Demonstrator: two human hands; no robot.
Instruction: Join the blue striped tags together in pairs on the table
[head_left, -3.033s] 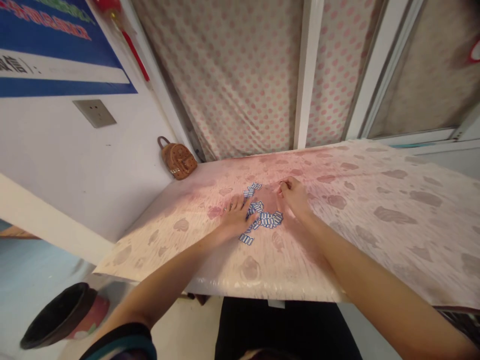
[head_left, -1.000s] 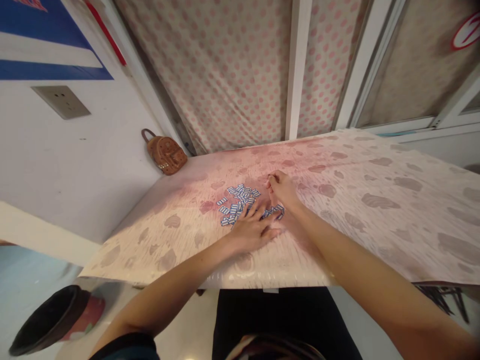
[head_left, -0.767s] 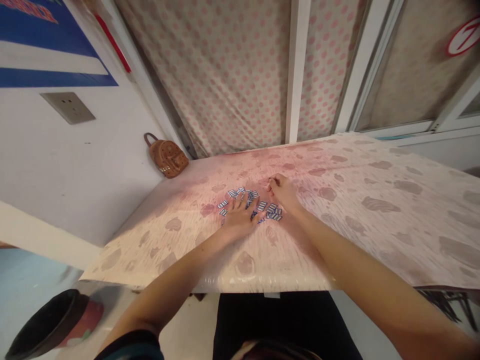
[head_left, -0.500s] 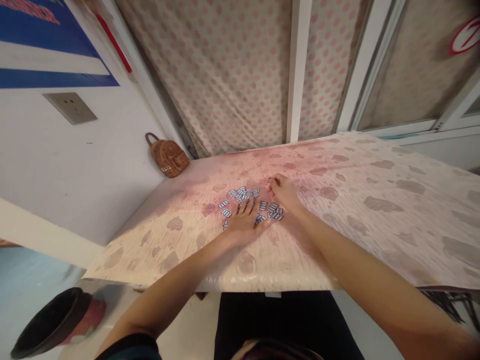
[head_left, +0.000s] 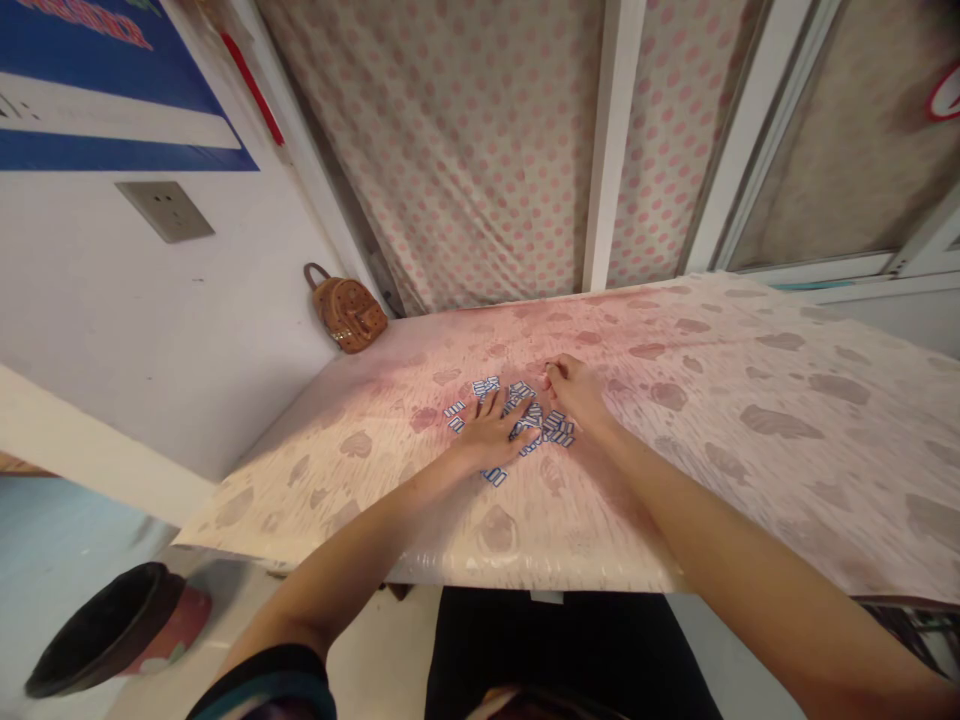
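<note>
Several small white cards with blue edges and dark stripes [head_left: 556, 428] lie scattered and overlapping on the patterned tablecloth [head_left: 420, 500]. Flat over the middle of them rests my left hand [head_left: 491, 430], fingers spread, with some cards partly hidden underneath. Just beyond the right side of the scatter is my right hand [head_left: 571, 388]. Its fingers are curled, thumb and forefinger pinched together near the cloth. Whatever may be in that pinch is too small to make out.
At the table's back left corner, a brown backpack-shaped bag [head_left: 349, 312] leans by the wall. A dark-rimmed bin [head_left: 112, 630] stands on the floor at the left. Behind the table hangs a dotted curtain [head_left: 465, 150].
The cards under my left hand have shifted and spread, with some now nearer the table's front edge. My right hand stays pinched in about the same place. The view has shifted slightly.
</note>
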